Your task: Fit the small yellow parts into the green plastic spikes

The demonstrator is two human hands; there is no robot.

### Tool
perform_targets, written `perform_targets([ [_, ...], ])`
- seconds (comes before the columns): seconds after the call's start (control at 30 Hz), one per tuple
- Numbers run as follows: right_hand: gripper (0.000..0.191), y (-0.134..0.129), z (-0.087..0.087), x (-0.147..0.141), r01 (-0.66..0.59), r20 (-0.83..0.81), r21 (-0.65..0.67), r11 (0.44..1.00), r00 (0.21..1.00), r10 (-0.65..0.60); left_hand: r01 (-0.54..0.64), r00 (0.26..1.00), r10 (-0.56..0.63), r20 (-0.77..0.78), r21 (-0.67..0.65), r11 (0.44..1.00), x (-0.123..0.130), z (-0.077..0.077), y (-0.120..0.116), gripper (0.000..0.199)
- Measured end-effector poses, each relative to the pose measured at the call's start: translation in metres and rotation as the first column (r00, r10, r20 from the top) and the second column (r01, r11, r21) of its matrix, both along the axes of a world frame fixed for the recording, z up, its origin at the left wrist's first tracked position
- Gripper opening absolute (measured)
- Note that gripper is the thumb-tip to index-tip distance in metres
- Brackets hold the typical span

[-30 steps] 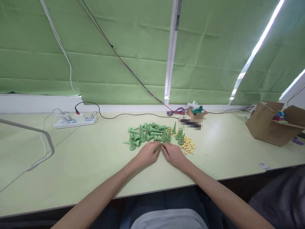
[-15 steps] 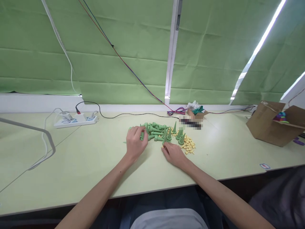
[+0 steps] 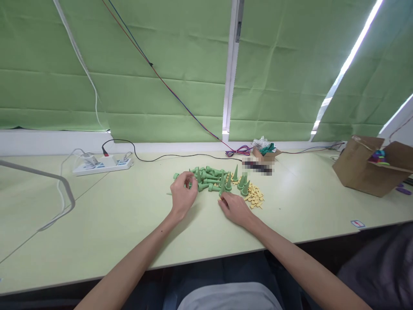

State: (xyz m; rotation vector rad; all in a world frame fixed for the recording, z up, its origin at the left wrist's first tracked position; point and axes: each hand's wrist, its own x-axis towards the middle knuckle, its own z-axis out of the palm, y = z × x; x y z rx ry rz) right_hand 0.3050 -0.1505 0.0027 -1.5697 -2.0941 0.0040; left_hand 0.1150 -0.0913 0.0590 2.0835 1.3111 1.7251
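Several green cone-shaped pieces (image 3: 211,175) lie in a pile at the middle of the table, and some stand upright, point up. My left hand (image 3: 183,191) is at the left end of this pile, thumb and fingers curved toward each other with a gap between them; nothing clear shows in it. My right hand (image 3: 235,206) rests low on the table, fingers closed at the base of an upright green cone (image 3: 222,183). Small yellow pieces (image 3: 255,196) are heaped just right of the cones.
A white power strip (image 3: 103,165) with plugs lies at the left back. An open cardboard box (image 3: 361,168) stands at the right. Behind the pile are a small box with green material (image 3: 267,150), coiled wires (image 3: 238,150) and a blurred dark object (image 3: 257,166). A grey bar (image 3: 64,183) crosses the left.
My left hand has shifted slightly, and its thumb and fingers now show a rounder gap. My right hand stays at the upright cone.
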Motion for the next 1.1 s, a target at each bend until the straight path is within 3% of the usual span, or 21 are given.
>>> perform_targets([
  [0.27, 0.014, 0.001, 0.0, 0.0, -0.005, -0.027, 0.0, 1.0, 1.0, 0.005, 0.136, 0.991, -0.136, -0.004, 0.036, 0.99, 0.002, -0.003, -0.005, 0.006],
  [0.43, 0.013, 0.0, 0.0, 0.0, -0.003, -0.027, 0.005, 1.0, 1.0, 0.003, 0.279, 0.95, -0.275, 0.146, -0.006, 0.96, 0.003, -0.004, -0.007, 0.007],
  [0.63, 0.013, 0.0, 0.001, 0.0, 0.0, -0.054, 0.005, 1.0, 0.999, 0.0, 0.427, 0.875, -0.387, 0.29, -0.088, 0.9, 0.004, 0.003, -0.009, 0.015],
  [0.77, 0.012, 0.0, 0.001, 0.0, -0.006, -0.084, -0.001, 1.0, 0.996, 0.006, 0.51, 0.843, -0.471, 0.261, -0.107, 0.854, 0.005, 0.001, -0.011, 0.017],
  [0.9, 0.011, -0.001, 0.002, 0.0, -0.017, -0.109, -0.003, 1.0, 0.994, 0.016, 0.62, 0.779, -0.582, 0.232, -0.154, 0.769, 0.009, -0.003, -0.013, 0.02],
  [1.1, 0.008, -0.001, 0.004, 0.0, -0.018, -0.125, -0.007, 1.0, 0.992, 0.017, 0.644, 0.765, -0.6, 0.235, -0.303, 0.703, 0.013, -0.009, -0.006, 0.029],
])
